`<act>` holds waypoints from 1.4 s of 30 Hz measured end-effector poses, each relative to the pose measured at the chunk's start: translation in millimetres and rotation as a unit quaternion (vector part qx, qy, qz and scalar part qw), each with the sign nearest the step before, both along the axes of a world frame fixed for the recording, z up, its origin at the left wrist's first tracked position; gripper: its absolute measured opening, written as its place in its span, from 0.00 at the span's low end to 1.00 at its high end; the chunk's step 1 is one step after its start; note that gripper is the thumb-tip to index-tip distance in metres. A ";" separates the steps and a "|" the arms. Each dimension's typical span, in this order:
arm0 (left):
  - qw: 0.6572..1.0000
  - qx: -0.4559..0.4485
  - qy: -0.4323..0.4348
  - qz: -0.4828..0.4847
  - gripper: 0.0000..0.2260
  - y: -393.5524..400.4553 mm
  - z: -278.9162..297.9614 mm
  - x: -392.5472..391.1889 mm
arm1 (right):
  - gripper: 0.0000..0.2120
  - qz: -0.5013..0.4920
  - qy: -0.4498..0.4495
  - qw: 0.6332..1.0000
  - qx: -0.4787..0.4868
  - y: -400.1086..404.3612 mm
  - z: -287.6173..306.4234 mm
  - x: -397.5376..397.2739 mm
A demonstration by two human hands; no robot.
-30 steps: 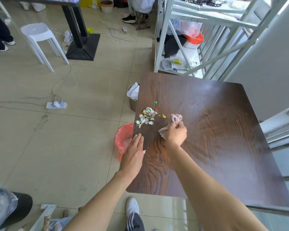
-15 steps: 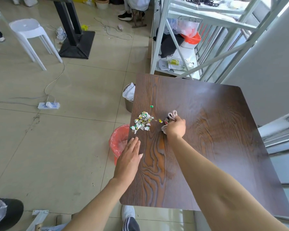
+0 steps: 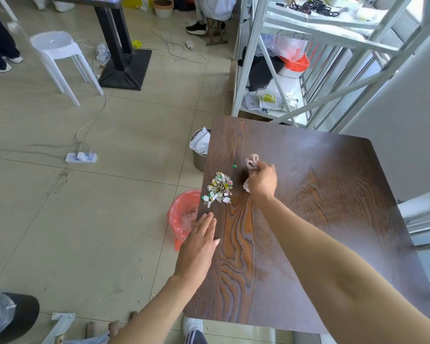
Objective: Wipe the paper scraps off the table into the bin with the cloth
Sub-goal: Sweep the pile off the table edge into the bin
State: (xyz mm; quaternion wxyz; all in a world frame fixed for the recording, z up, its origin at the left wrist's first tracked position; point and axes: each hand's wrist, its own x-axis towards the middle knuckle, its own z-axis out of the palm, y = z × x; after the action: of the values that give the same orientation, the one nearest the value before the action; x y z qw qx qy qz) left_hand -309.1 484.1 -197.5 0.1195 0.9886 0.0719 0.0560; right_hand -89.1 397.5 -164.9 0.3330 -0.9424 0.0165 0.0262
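Note:
A heap of small paper scraps (image 3: 219,188) lies near the left edge of the dark wooden table (image 3: 333,219). One green scrap (image 3: 234,166) sits apart, just beyond the heap. My right hand (image 3: 261,180) is closed around a crumpled pinkish cloth (image 3: 252,161), pressed on the table to the right of the scraps. My left hand (image 3: 200,244) rests flat with fingers extended on the table's left edge, nearer to me than the heap. A bin with a red bag (image 3: 183,217) stands on the floor below that edge, beside the scraps.
A grey metal bin (image 3: 200,157) with white paper in it stands by the table's far left corner. A white metal rack (image 3: 271,70) rises behind the table. On the floor to the left are a power strip (image 3: 81,157), cables and a white stool (image 3: 60,58).
My right hand with the cloth has moved away from me along the table, past the heap toward the lone green scrap. The left hand has stayed on the edge.

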 end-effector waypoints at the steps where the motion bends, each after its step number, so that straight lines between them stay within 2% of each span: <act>1: 1.000 0.000 0.000 0.000 0.25 0.0 -0.8 -0.3 | 0.13 -0.015 0.009 1.000 -0.012 -1.6 -0.6 6.6; 6: 1.000 -0.004 0.006 -0.008 0.26 -1.0 -8.2 4.1 | 0.21 0.017 0.034 0.998 -0.060 20.6 -5.3 19.0; 10: 1.000 0.012 0.022 -0.014 0.26 -1.6 -8.3 5.5 | 0.21 0.113 0.014 0.990 -0.083 29.8 -6.5 18.3; 15: 0.999 0.001 0.041 -0.024 0.27 0.4 -8.5 7.6 | 0.21 0.247 -0.015 0.962 -0.118 37.5 -8.9 9.0; 19: 0.998 0.012 0.045 -0.030 0.26 4.3 1.8 13.1 | 0.16 0.306 -0.006 0.946 -0.107 36.7 -3.8 2.0; 21: 0.998 0.001 0.041 -0.047 0.25 4.9 3.5 14.8 | 0.12 0.281 -0.012 0.956 -0.088 28.5 0.9 -2.2; 25: 0.998 -0.008 0.027 -0.055 0.24 4.9 4.9 13.2 | 0.11 0.121 -0.025 0.992 -0.040 -0.3 8.9 -22.1; 28: 0.998 -0.011 0.024 -0.048 0.24 4.4 4.8 12.9 | 0.12 0.021 0.029 0.998 -0.054 -13.2 6.2 -42.7; 34: 0.999 0.009 0.038 -0.032 0.24 3.1 0.9 12.7 | 0.20 -0.040 0.082 0.996 -0.016 16.5 4.4 -60.4; 42: 0.999 0.011 0.013 -0.048 0.27 8.5 -6.7 16.0 | 0.22 -0.031 0.096 0.995 0.011 59.3 4.7 -64.4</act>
State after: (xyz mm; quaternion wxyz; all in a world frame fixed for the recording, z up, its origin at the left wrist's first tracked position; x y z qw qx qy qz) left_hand -293.0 492.6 -204.2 0.1098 0.9929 0.0254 0.0384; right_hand -153.5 456.7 -160.2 0.3408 -0.9309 0.0770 0.1061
